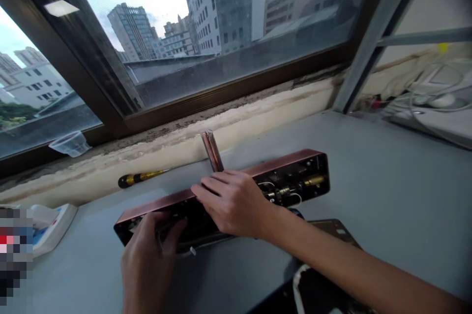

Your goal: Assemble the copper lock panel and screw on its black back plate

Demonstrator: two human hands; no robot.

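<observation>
A long copper-edged door lock panel [283,161] lies across the table with its open black inner side facing me. Behind it, a copper-coloured handle [212,149] sticks up. My right hand [236,201] is closed over the middle of the panel, its fingers on the upper edge. My left hand [147,250] reaches into the panel's left end with fingers bent inward; what they grip is hidden. Beside its thumb, a thin wire ends in a small white connector [192,251]. Brass-coloured parts [313,181] and white wires show at the panel's right end.
A yellow-and-black screwdriver [142,177] lies behind the panel against the sill. A clear plastic cup [70,143] sits by the window. Nearer me are a dark flat plate [328,228] and a white cable [298,284]. Tangled cables [438,87] lie beyond the metal frame at right.
</observation>
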